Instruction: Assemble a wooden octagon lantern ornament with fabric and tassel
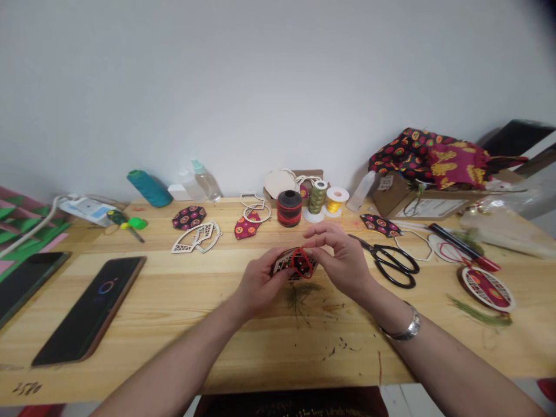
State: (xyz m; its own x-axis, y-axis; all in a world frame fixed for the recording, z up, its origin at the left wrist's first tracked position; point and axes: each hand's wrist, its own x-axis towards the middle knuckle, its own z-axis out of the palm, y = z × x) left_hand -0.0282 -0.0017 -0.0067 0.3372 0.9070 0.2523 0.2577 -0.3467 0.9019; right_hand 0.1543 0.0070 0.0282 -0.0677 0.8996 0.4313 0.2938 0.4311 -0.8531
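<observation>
A small ornament (283, 266) with a pale lattice frame and dark patterned cloth is held above the middle of the table. My left hand (261, 279) grips it from the left, thumb across its front. A red cord (301, 263) loops over its face. At the upper right edge my right hand (341, 259) pinches with thumb and forefinger where the cord ends, its other fingers raised; the exact grip is partly hidden. Below hangs or lies a green thread tassel (299, 295), which I see only partly. Black-handled scissors (394, 265) lie right of my right hand.
Behind my hands stand spools of red-black thread (289, 209), olive thread (317, 198) and yellow thread (335, 202). Wooden frame pieces (197, 238) lie left. A finished-looking oval ornament (489, 288) and a marker (464, 248) lie right. A phone (91, 313) rests at left; a cardboard box (417, 197) holds cloth.
</observation>
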